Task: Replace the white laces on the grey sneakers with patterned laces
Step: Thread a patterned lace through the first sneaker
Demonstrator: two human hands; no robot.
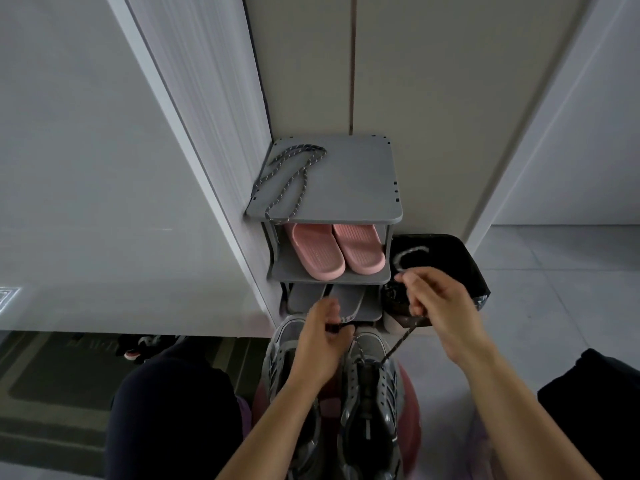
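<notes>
- Shoe rack [356, 188], top shelf: middle and right side bare, open from above. A spare patterned lace [294, 178] lies along the left edge, with one loop hanging over the front.
- Middle shelf: filled by pink slippers [337, 251], with a low gap above them.
- Bottom shelf: holds grey slippers [329, 301]. The front is blocked by the left hand [320, 341] and the grey sneakers [374, 393].
- Left of rack: white wall panel [104, 168], flush against it, no passage.
- Right of rack: black bin [457, 258] just beside it, with the right hand [436, 306] in front. A threaded patterned lace [401, 344] runs taut from the right sneaker to that hand, crossing the gap.
- Far right: tiled floor [554, 289], open.
</notes>
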